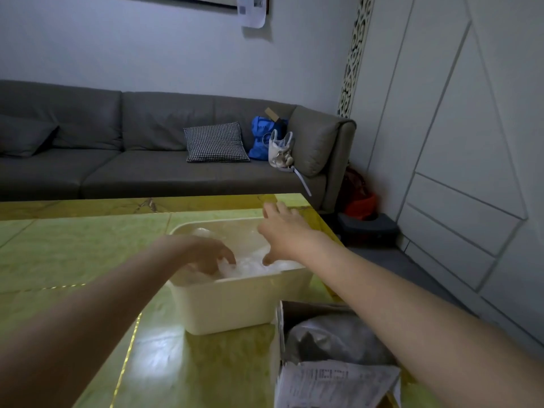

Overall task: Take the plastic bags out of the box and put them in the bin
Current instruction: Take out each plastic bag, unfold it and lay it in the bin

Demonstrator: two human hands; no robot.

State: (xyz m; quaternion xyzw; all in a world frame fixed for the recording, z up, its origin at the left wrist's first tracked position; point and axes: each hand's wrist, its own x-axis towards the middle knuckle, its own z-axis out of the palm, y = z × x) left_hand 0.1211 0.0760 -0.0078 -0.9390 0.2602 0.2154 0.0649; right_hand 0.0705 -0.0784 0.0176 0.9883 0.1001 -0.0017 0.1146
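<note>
A cream plastic bin (235, 301) stands on the green table (73, 248), with crumpled clear plastic bags (253, 267) inside it. My left hand (206, 254) reaches into the bin from the left, its fingertips pointing down onto the bags. Over the bin's right side my right hand (284, 231) hovers with fingers spread, and its thumb points down toward the bags. At the lower right is an open cardboard box (332, 381) with a printed label on its flap. A greyish plastic bag (332, 337) lies inside it, under my right forearm.
A grey sofa (147, 169) runs behind the table with a checked cushion (216, 142), a blue bag (262, 139) and a white bag (279, 151). A dark stool (368, 228) and a red bag (360, 201) sit on the floor at the table's right.
</note>
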